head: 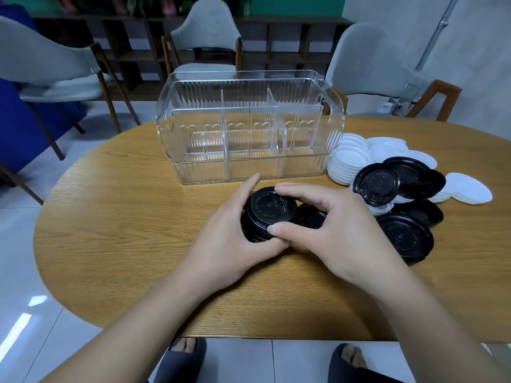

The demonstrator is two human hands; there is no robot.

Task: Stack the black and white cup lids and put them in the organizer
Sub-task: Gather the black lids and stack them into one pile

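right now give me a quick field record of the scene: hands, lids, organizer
left hand: grips the stack of black plastic cup lids from the side
right hand: thumb and fingers pinch the stack's top lid
clear ribbed plastic organizer: behind the hands, no lids inside
loose black lids: on the round wooden table, right of the hands
white plastic lids: piled beside the organizer's right end

Single head-worn wide-angle view, looking forward and down, close over the table (124, 244), chairs (206, 37) beyond
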